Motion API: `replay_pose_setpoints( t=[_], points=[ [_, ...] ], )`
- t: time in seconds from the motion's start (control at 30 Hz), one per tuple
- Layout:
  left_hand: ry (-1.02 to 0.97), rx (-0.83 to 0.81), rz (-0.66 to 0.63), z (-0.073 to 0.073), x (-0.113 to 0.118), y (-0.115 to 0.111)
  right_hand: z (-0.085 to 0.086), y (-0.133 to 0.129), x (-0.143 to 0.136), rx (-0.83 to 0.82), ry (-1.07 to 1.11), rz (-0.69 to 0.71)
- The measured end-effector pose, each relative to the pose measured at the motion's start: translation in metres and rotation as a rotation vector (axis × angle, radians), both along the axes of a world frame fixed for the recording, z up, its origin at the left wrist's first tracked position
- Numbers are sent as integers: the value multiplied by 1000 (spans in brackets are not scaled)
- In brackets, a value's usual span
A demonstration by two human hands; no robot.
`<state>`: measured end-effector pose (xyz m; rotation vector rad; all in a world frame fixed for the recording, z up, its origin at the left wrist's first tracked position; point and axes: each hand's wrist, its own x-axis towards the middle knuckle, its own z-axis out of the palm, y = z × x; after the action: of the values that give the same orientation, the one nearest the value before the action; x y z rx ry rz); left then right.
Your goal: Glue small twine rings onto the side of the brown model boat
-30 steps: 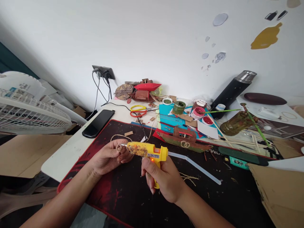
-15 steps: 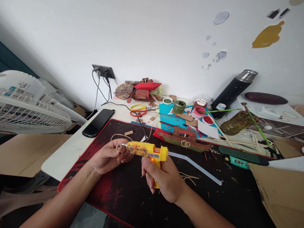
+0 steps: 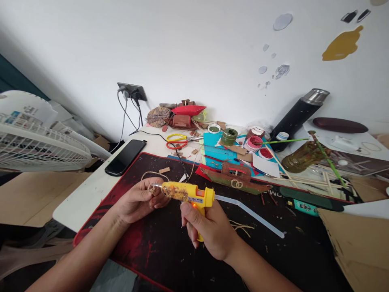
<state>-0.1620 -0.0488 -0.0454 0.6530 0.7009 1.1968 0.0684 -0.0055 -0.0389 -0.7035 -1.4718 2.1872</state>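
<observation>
Where the fan (image 3: pixel 45 146) is standing, far left: its white guard is leaning into view beside the pale bench (image 3: pixel 74 202).
Phone (image 3: pixel 126 158): lying flat on the bench, its dark screen is facing up.
Left hand (image 3: pixel 142 198): with fingers bent and tips nearly closed, it is pinching a small loop of brown twine (image 3: pixel 154 172); one strand is arching above the knuckles.
Nozzle (image 3: pixel 157 185): its metal tip is meeting the loop in view, though actual contact is too small to confirm. Over the past second it is hardly moving and the picture is shifting only slightly, suggesting careful, steady work at this spot.
Scissors (image 3: pixel 179 142): with yellow and orange handles, they are resting behind the work.
Glue gun (image 3: pixel 188 192): yellow and smudged, it is hanging above the dark mat (image 3: pixel 164 251), pointing left, a small light glowing.
Right hand (image 3: pixel 209 231): it is wrapping closed around the gun's grip; trigger pressure is impossible to tell.
Model boat (image 3: pixel 219 177): green-hulled, it is sitting behind the right hand, a twine ring showing on its side.
Glue stick (image 3: pixel 258 219): translucent and bent, it is trailing from the gun's rear.
Flask (image 3: pixel 294 119): black, it is standing near the wall, far right.
</observation>
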Motion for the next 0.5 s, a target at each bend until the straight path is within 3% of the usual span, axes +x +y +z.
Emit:
replay_pose_setpoints(
  t=[0.5],
  points=[
    [4,-9,8,0,1,0,0,0,1,1,-27,2]
  ],
)
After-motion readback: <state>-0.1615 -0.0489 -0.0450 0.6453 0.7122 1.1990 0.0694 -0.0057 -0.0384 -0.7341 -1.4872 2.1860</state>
